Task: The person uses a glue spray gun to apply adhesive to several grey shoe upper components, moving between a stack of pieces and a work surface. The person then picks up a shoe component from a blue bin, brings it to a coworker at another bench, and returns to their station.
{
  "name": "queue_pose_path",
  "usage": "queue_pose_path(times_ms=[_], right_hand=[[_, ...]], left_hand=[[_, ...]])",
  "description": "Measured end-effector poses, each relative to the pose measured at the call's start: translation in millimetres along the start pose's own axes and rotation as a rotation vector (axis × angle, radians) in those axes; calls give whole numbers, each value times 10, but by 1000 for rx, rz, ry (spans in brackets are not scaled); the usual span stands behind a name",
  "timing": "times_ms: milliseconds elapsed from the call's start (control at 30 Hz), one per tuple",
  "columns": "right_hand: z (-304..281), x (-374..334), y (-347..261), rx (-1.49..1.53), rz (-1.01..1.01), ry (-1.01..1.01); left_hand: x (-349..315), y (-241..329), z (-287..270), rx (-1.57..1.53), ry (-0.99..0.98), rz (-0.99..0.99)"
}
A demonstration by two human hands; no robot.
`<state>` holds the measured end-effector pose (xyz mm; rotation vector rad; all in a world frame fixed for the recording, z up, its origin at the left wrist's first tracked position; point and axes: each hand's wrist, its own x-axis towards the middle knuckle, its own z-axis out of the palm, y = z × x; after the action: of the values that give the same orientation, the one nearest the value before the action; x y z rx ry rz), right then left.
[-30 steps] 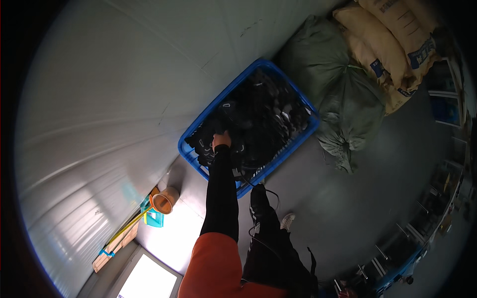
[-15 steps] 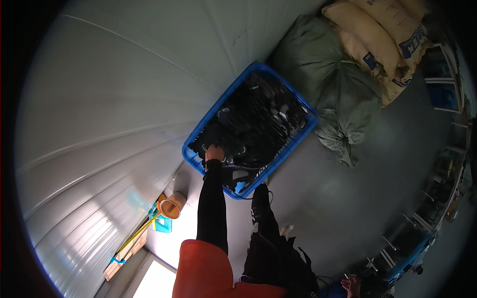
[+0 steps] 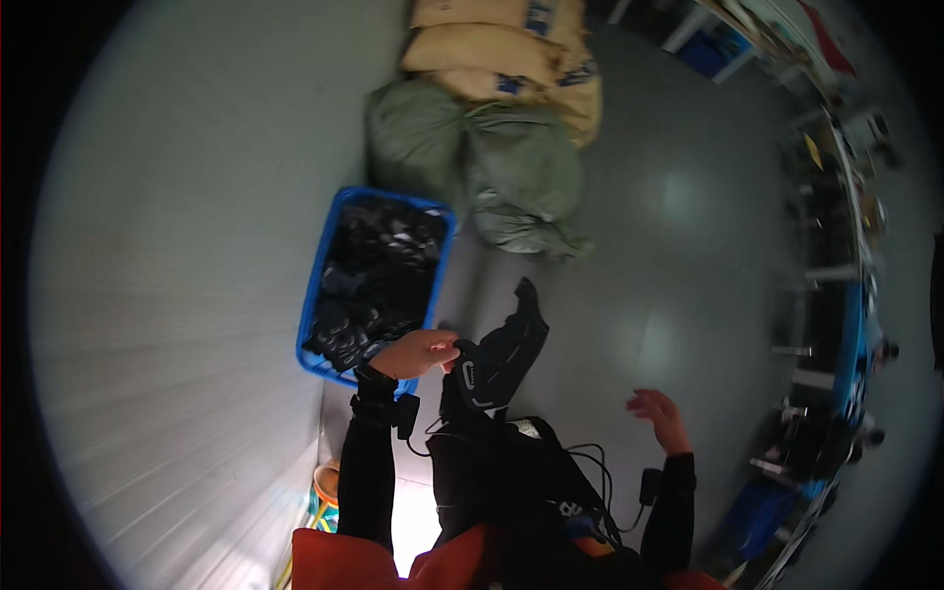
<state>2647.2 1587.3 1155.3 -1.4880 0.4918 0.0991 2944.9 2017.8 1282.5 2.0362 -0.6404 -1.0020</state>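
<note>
My left hand (image 3: 418, 354) pinches the edge of a flat black piece with pale grey outline marks (image 3: 501, 359). The piece tapers to a narrow upper end and hangs over the floor, to the right of the blue bin; its exact kind is unclear. The blue bin (image 3: 305, 329) holds a pile of similar black pieces (image 3: 379, 265), some with grey or white patches. Off to the right, my right hand (image 3: 661, 418) is held over the floor with fingers apart and nothing in it. Both wrists carry a dark strap with a small box and cable.
Tied green sacks (image 3: 526, 172) stand beyond the bin, with tan printed sacks (image 3: 482, 54) behind them. A pale ribbed wall (image 3: 187, 295) runs along the left. Benches and blue items (image 3: 851, 344) line the right. An orange-brown container (image 3: 326, 482) sits low by the wall.
My left hand has come out of the bin with a black piece in it. My right hand has come into clear view. The whole view has turned, shifting bin and sacks leftward.
</note>
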Motion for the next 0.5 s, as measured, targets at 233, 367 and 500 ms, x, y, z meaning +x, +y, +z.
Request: queue_pose_path(times_ms=[233, 367, 500], right_hand=[[-1299, -1360, 681, 555, -196, 73], [-2206, -2245, 1577, 760, -308, 263], [-3057, -2958, 2358, 786, -246, 492]], left_hand=[[1278, 2238, 2638, 363, -584, 141], [1947, 3142, 4480, 623, -808, 181], [2590, 3787, 6332, 771, -927, 321]])
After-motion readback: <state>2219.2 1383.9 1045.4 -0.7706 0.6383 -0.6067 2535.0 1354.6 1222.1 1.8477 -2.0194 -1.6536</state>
